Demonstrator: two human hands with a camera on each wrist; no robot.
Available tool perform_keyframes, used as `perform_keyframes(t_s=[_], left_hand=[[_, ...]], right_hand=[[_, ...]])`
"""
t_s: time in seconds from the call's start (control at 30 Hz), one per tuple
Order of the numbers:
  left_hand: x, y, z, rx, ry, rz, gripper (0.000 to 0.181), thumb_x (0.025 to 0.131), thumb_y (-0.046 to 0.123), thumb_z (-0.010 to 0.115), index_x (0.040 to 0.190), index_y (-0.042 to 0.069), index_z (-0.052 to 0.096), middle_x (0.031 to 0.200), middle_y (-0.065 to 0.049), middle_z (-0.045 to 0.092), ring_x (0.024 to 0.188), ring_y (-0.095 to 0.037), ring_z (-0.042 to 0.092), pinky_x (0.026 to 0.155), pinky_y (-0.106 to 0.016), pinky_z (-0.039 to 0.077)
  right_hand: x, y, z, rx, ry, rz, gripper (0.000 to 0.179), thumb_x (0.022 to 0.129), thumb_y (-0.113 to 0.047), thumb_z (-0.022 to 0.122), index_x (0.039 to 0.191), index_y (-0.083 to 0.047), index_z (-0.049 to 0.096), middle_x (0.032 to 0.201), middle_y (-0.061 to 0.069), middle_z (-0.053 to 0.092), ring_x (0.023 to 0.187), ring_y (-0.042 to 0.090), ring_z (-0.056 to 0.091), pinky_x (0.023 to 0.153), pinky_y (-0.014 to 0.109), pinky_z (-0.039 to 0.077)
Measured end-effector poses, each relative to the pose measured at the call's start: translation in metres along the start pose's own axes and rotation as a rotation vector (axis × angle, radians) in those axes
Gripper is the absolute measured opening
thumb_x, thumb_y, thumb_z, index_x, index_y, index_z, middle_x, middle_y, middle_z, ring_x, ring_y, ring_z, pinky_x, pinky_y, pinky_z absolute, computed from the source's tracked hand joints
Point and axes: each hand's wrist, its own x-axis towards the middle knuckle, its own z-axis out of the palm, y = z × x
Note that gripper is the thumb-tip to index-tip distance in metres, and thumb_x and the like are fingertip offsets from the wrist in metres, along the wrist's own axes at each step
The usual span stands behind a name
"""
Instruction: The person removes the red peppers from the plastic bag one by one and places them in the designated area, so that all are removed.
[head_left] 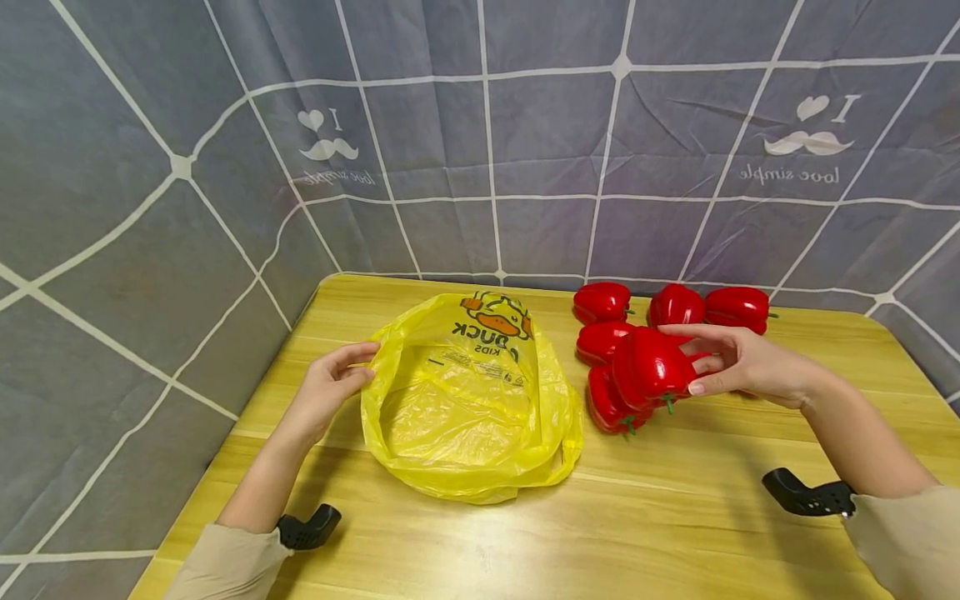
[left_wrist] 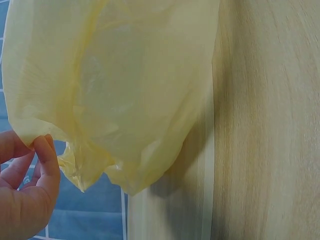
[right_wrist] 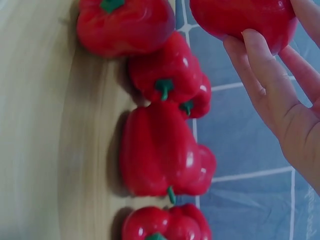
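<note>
A yellow plastic bag with a printed duck lies on the table, its mouth spread wide. At the left side of the bag, my left hand pinches the rim between thumb and fingers; the left wrist view shows the same pinch on the thin yellow film. My right hand grips a red bell pepper with a green stem, to the right of the bag. In the right wrist view this pepper is held up off the table. I see nothing lying inside the bag.
Several more red bell peppers lie on the wooden table right of the bag, among them a back-left pepper, a back-right pepper and a front pepper. A grey cloth with white lines hangs behind and beside the table.
</note>
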Motion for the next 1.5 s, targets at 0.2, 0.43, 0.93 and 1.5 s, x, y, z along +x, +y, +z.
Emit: perform_keyframes(t_s=[0.2,0.43,0.93,1.5], left_hand=[[0.002,-0.001,0.001,0.002,-0.002,0.004,0.042,0.092,0.001,0.052,0.132,-0.009,0.044,0.13,-0.026,0.044,0.093,-0.003,0.055,0.079,-0.017,0.047],[0.003,-0.003,0.002,-0.001,-0.006,0.009,0.041,0.092,0.001,0.052,0.131,-0.01,0.044,0.129,-0.026,0.045,0.094,-0.003,0.054,0.079,-0.017,0.048],[0.004,-0.007,0.002,-0.008,-0.01,0.018,0.041,0.092,0.001,0.052,0.131,-0.01,0.044,0.13,-0.025,0.044,0.095,-0.002,0.054,0.08,-0.017,0.048],[0.003,-0.008,0.0,-0.011,-0.016,0.008,0.041,0.093,0.002,0.053,0.131,-0.01,0.044,0.128,-0.026,0.045,0.093,-0.003,0.055,0.079,-0.018,0.048]], right_hand=[[-0.011,0.012,-0.009,0.06,-0.019,-0.048,0.069,0.084,0.014,0.055,0.138,-0.027,0.045,0.112,0.007,0.056,0.095,0.022,0.064,0.077,0.036,0.054],[-0.023,0.022,-0.013,0.009,-0.011,-0.057,0.07,0.084,0.014,0.054,0.14,-0.027,0.043,0.112,0.005,0.055,0.095,0.021,0.063,0.078,0.033,0.053],[-0.049,0.053,-0.013,0.037,-0.032,-0.075,0.07,0.086,0.014,0.05,0.144,-0.022,0.036,0.119,0.0,0.056,0.1,0.019,0.061,0.079,0.035,0.053],[-0.045,0.077,-0.009,-0.033,0.023,-0.026,0.066,0.084,0.007,0.059,0.14,-0.024,0.043,0.111,-0.001,0.056,0.09,0.023,0.065,0.075,0.033,0.053]])
